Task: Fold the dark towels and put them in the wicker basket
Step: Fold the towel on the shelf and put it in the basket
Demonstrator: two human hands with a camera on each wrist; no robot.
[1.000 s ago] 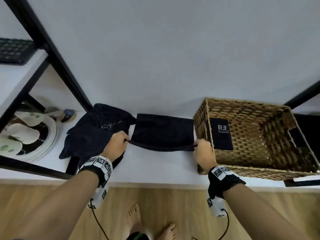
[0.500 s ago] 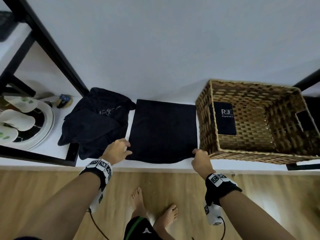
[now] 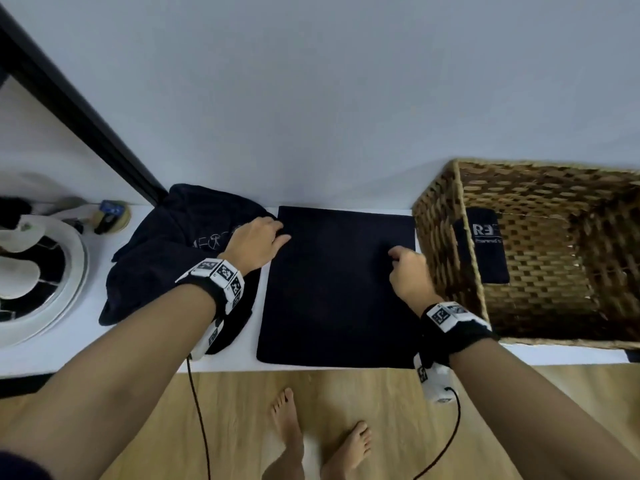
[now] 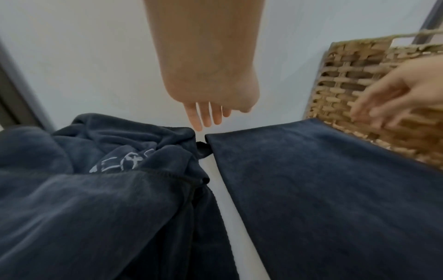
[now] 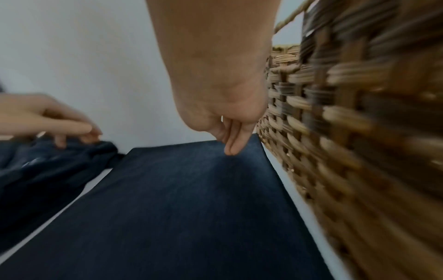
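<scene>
A dark towel [image 3: 337, 285] lies flat on the white shelf [image 3: 83, 337], its far right corner beside the wicker basket [image 3: 446, 202]. My left hand [image 3: 258, 242] hovers at the towel's far left corner with straight fingers [image 4: 210, 117] and holds nothing. Over the far right corner, my right hand [image 3: 407, 268] points its loosely bent fingers [image 5: 232, 149] down at the cloth [image 5: 182, 199] and grips nothing. Left of the flat towel [image 4: 335, 189] lies a crumpled pile of dark towels [image 3: 173, 251] [image 4: 95, 189]. One folded dark towel with white lettering [image 3: 485, 244] leans inside the basket.
A round white fan-like object [image 3: 34, 271] and a small blue item [image 3: 112, 216] sit at the left end of the shelf. A black frame post [image 3: 79, 109] slants up there. The wall is just behind. Bare feet [image 3: 287, 424] stand on the wooden floor below the shelf edge.
Both hands let go of the towel's near edge after spreading it flat toward me, then moved to its far corners. The towel now lies flat and unheld.
</scene>
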